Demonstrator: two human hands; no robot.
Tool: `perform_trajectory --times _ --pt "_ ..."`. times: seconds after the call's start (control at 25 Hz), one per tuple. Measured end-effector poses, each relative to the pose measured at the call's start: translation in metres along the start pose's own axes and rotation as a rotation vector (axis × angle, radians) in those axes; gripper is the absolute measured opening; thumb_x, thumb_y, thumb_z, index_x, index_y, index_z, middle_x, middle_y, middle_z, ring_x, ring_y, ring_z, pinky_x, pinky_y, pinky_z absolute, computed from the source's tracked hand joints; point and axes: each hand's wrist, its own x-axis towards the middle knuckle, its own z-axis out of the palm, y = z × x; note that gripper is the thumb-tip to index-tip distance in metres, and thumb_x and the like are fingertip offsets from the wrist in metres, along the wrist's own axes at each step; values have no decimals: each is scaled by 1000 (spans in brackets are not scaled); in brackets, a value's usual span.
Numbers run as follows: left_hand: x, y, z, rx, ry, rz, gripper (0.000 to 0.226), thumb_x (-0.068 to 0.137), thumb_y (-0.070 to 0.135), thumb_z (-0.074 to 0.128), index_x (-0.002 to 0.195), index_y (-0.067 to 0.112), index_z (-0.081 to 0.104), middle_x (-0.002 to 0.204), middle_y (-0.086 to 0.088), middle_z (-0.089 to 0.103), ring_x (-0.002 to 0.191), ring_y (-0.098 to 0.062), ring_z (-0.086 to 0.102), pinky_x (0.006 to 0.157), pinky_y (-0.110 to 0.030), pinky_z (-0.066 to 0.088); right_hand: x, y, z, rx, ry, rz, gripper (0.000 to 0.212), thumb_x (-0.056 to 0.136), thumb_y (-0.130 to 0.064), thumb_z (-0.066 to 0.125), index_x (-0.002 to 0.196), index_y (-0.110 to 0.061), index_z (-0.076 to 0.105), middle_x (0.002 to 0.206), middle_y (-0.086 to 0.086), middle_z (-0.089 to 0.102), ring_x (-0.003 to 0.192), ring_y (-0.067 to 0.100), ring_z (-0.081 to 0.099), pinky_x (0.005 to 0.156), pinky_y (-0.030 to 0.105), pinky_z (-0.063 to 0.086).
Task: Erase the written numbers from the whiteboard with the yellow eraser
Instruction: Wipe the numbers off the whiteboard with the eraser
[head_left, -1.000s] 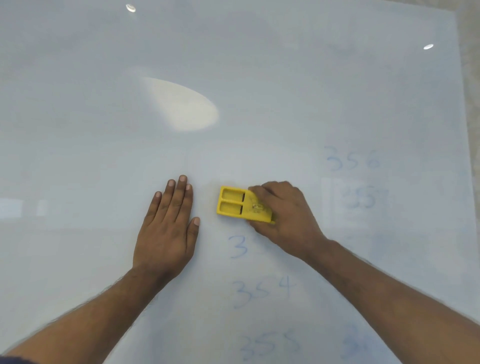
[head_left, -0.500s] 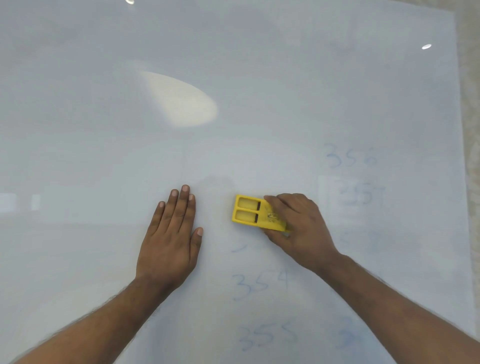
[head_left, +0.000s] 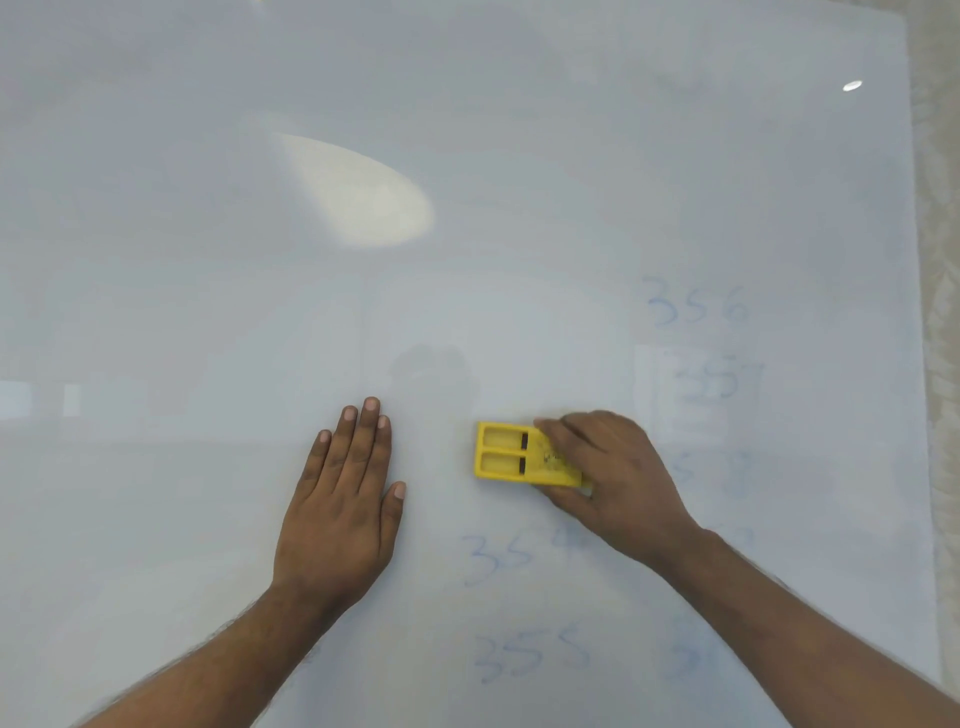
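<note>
The whiteboard (head_left: 208, 260) fills the view. My right hand (head_left: 618, 483) grips the yellow eraser (head_left: 506, 456) and presses it flat on the board, just above the faint blue number 354 (head_left: 514, 556). Below that is 355 (head_left: 530, 654). To the right are faint blue 356 (head_left: 696, 306) and a smeared 357 (head_left: 719, 382), with more smudged digits under them. My left hand (head_left: 343, 509) lies flat on the board left of the eraser, fingers together, holding nothing.
The board's right edge (head_left: 917, 364) runs down the right side, with a pale patterned surface beyond it. A bright oval light reflection (head_left: 363, 192) sits on the upper middle of the board.
My right hand has slid the eraser down and to the right. The lone 3 that stood above 354 has been wiped away. My left hand stays flat in place.
</note>
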Motion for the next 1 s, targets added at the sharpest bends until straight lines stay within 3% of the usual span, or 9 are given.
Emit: perform_trajectory --times 0.16,0.28,0.44,0.76,1.0 --pt "-4 3 0 -11 5 -4 62 104 31 31 158 1 24 168 -13 19 157 -28 17 126 -48 18 12 -30 22 65 56 28 48 89 -36 66 129 -10 59 109 6 61 96 27 56 86 35 42" --pt "-11 5 1 -12 1 -10 62 104 31 32 157 1 25 168 -14 20 157 -28 17 126 -48 20 -16 -57 36 105 -42 -109 45 88 -32 68 127 -12 57 108 4 60 93 27 56 84 36 44" --pt "-22 8 1 -4 -10 -24 62 104 32 32 158 2 24 169 -12 19 157 -27 17 127 -45 17 -51 -43 27 52 -128 -196 46 87 -31 67 128 -15 55 110 2 61 96 24 57 89 32 43" --pt "-36 13 3 3 -28 -44 63 103 31 32 159 3 23 169 -12 18 157 -27 16 127 -45 14 -18 -31 25 105 89 126 48 89 -38 64 127 -9 61 109 5 61 98 23 55 89 28 38" --pt "-53 17 4 -3 -48 -36 63 104 32 32 158 2 23 169 -13 19 157 -28 16 127 -45 15 -75 -53 34 96 -139 -141 46 85 -27 70 127 -15 56 108 1 60 94 23 56 87 34 44"
